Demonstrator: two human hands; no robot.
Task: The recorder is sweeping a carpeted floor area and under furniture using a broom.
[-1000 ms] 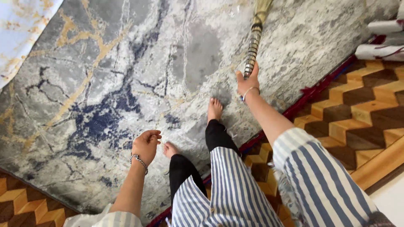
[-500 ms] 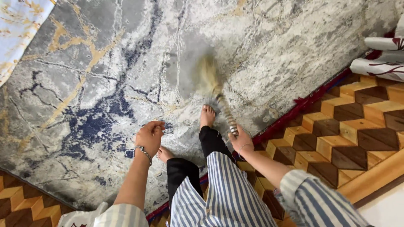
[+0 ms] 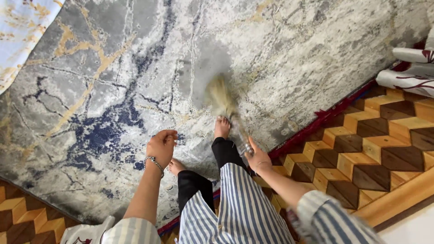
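Observation:
My right hand (image 3: pixel 257 158) grips the handle of a short straw broom (image 3: pixel 224 99), whose blurred bristles brush the grey, blue and gold marbled rug (image 3: pixel 113 81) just beyond my right foot (image 3: pixel 222 127). My left hand (image 3: pixel 160 147) hovers above the rug with its fingers loosely curled and nothing in it; a chain bracelet sits on that wrist. My left foot (image 3: pixel 174 166) stands near the rug's edge. I wear a blue-and-white striped tunic and black trousers.
The rug's dark red border (image 3: pixel 316 122) runs diagonally to my right. Beyond it lies a wooden-patterned floor (image 3: pixel 384 144) of cube shapes. White patterned cushions (image 3: pixel 411 68) lie at the far right edge. A pale floral cloth (image 3: pixel 18 31) shows at the top left.
My right hand swept the broom from far ahead at arm's length back toward my feet. The bristles now sit close to my right foot. My left hand barely moved.

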